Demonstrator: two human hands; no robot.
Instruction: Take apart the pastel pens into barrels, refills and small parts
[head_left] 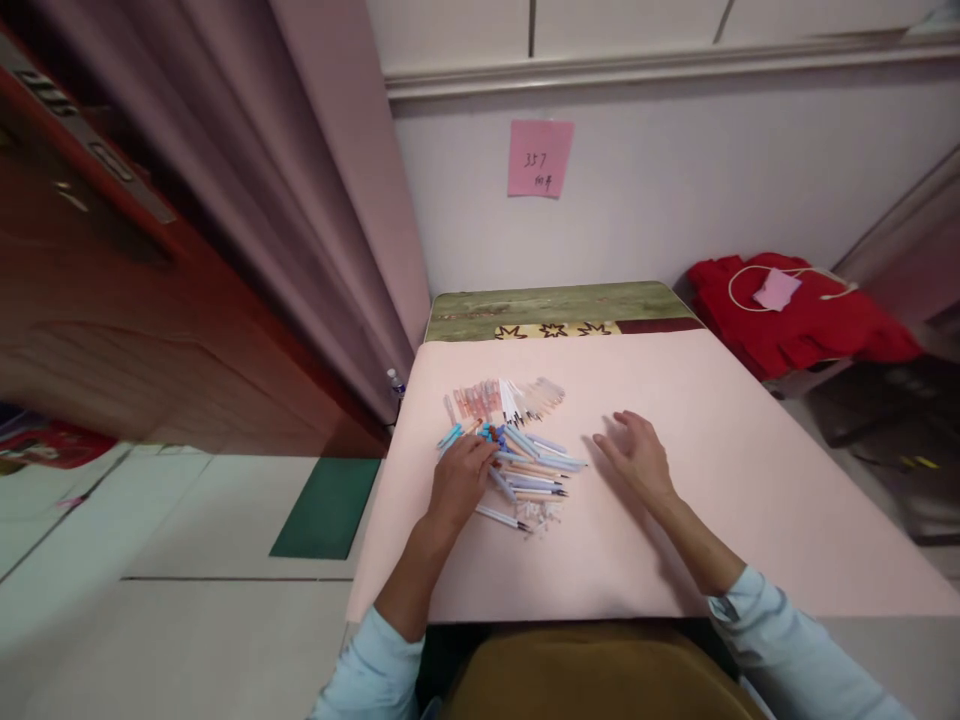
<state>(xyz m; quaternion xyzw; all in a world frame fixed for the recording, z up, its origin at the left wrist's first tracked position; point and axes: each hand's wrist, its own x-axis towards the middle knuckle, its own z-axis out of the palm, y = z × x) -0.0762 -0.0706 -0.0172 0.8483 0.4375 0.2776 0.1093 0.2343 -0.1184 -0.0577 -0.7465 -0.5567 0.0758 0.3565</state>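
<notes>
A loose pile of pens [534, 462] in blue, white and orange lies on the pink table cover [720, 500]. Behind it, a fan of thin pen refills [506, 400] is spread out. A small heap of tiny clear parts [541, 515] sits at the pile's near edge. My left hand [461, 480] rests on the pile's left side, fingers curled over pens; whether it grips one is hidden. My right hand [636, 455] lies flat on the cover just right of the pile, fingers stretched out, holding nothing.
The table stands against a white wall with a pink sticky note [539, 158]. A patterned cloth [555, 310] covers the table's far end. Curtains [300, 200] hang at left, red fabric [795, 315] lies at right, and a brown chair edge [592, 675] is below.
</notes>
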